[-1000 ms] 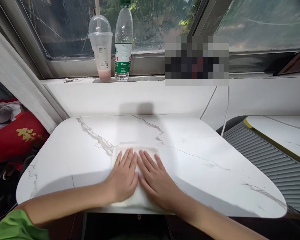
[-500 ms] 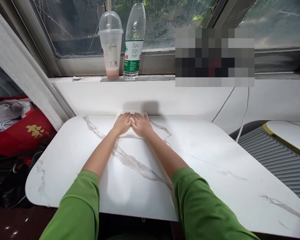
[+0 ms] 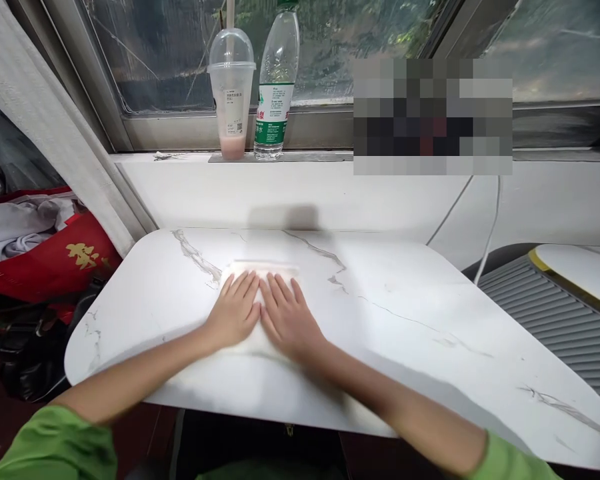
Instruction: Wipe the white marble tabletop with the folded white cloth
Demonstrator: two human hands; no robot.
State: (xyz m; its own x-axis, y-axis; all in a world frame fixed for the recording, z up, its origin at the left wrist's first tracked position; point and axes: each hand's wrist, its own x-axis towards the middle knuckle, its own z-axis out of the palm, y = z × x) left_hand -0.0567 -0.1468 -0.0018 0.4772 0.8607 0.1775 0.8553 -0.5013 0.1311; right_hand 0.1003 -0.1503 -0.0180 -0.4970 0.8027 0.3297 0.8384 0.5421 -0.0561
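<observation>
Side by side, my left hand [image 3: 234,310] and my right hand [image 3: 289,317] lie flat on a folded white cloth [image 3: 253,339]. Fingers on both hands are stretched out and point away from me, and the thumbs nearly meet. The cloth rests on a white marble-patterned table [image 3: 405,287], around its middle. Part of the cloth is hidden under my palms, and its edges are slightly blurred.
On the window sill stand a plastic cup with a domed lid [image 3: 231,107] and a clear bottle [image 3: 276,100]. A white cable [image 3: 491,230] hangs at the right, near a grey ribbed surface [image 3: 545,313]. A red bag [image 3: 75,257] holding cloth sits at the left.
Both hands and the cloth have slid from the table's back edge toward me. My elbows have spread outward. The view has shifted slightly.
</observation>
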